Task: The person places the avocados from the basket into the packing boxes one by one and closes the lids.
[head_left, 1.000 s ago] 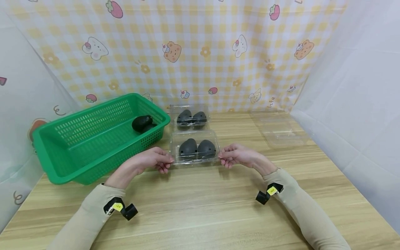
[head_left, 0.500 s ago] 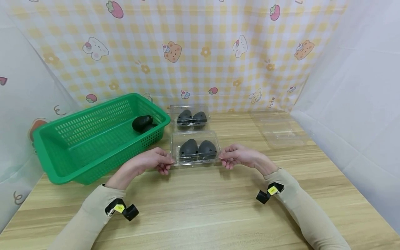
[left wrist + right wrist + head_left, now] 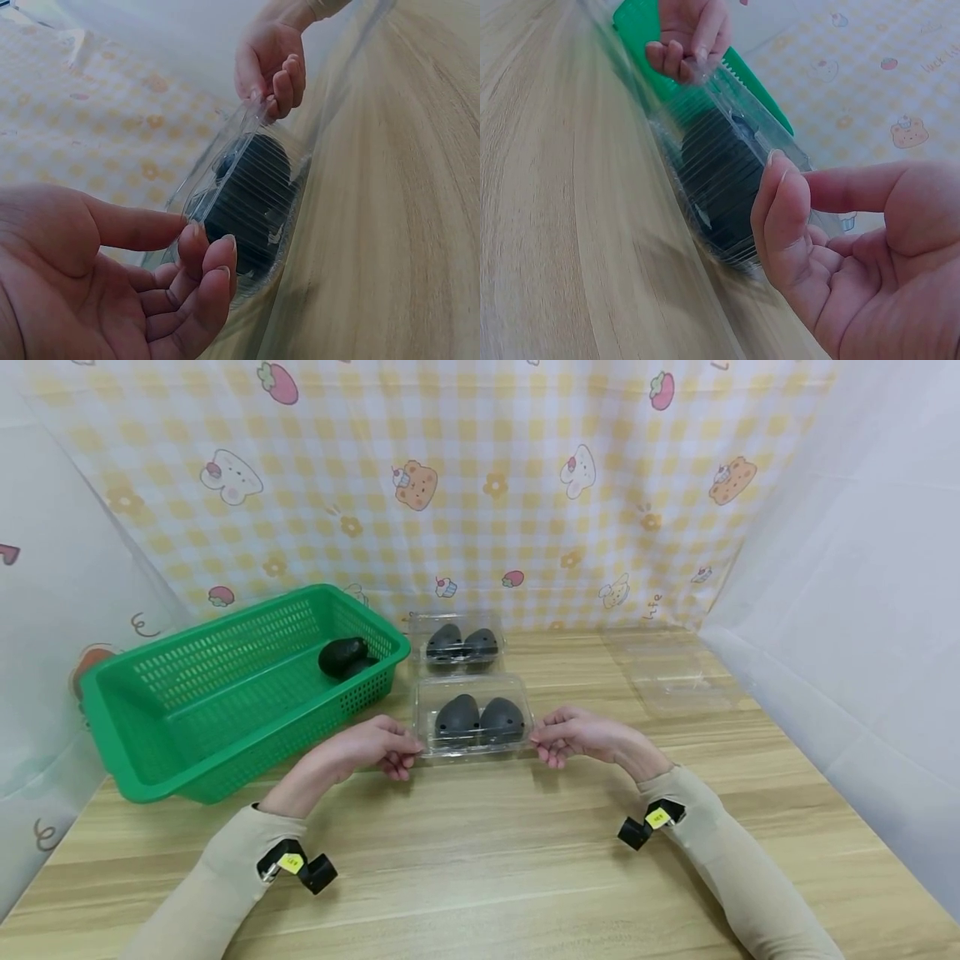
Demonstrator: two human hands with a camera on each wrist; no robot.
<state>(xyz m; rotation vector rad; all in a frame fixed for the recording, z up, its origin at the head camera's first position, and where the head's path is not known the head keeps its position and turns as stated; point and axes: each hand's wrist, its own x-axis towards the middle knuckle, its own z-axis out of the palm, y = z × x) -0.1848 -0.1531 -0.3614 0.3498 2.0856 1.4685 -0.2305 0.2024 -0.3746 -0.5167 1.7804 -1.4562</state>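
A clear plastic clamshell box (image 3: pixel 474 689) with two dark avocados (image 3: pixel 457 720) inside is at the middle of the table, its lid down. My left hand (image 3: pixel 378 747) pinches the rim at its near left corner between thumb and fingers. At the near right corner my right hand (image 3: pixel 573 737) pinches the rim the same way. Both wrist views show the clamshell box (image 3: pixel 247 187) from its ends, with thumb and fingertips on the rim. Just behind it stands a second clamshell box (image 3: pixel 454 625), also holding two avocados.
A green plastic basket (image 3: pixel 225 760) stands on the left with avocados (image 3: pixel 342 656) at its right end. Clear empty clamshell packaging (image 3: pixel 671 672) lies at the back right. A checked curtain (image 3: pixel 487 527) hangs behind the wooden table (image 3: pixel 487 860).
Both hands and the front clamshell box have shifted very slightly to the right in the head view. The grip at both corners looks the same.
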